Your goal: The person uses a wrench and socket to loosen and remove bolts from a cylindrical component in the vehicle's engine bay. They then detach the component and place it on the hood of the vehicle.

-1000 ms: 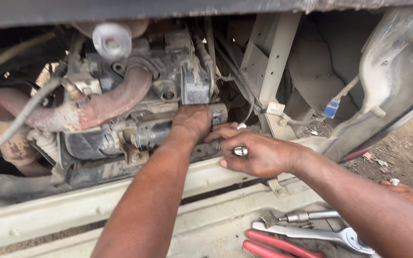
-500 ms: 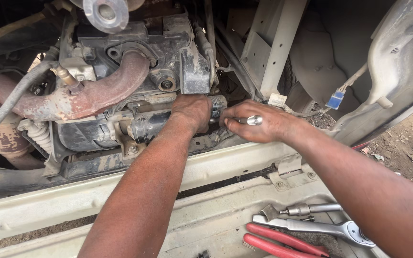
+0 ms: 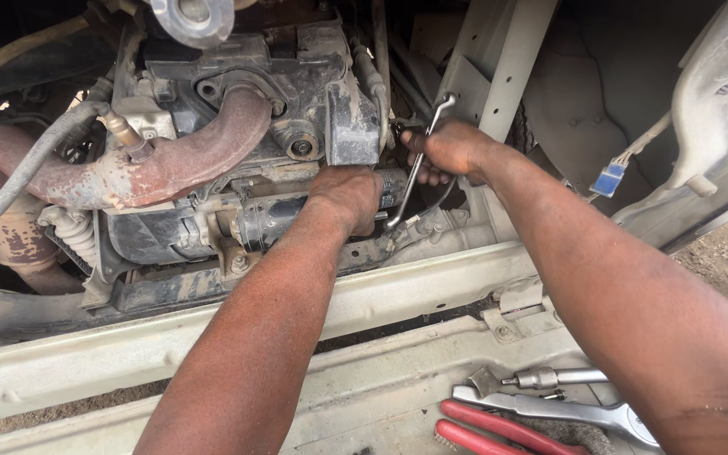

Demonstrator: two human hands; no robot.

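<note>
Left hand [image 3: 347,195], arm outstretched, clasped dark cylindrical starter motor [image 3: 271,219]; right hand [image 3: 451,150] gripped slim bent steel wrench [image 3: 419,164], held near-upright beside rusty engine block [image 3: 238,109].

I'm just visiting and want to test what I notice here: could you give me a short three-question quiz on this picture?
1. True or false: the right hand holds a slim metal wrench.
2. What does the left hand rest on?
A. the red-handled pliers
B. the dark cylindrical part
C. the blue connector
3. Fill in: the rusty exhaust pipe lies to the ___ of both hands in the picture.

Key
1. True.
2. B: the dark cylindrical part low on the engine. The red-handled pliers lie untouched on the panel below, and the blue connector hangs further right.
3. left
</note>
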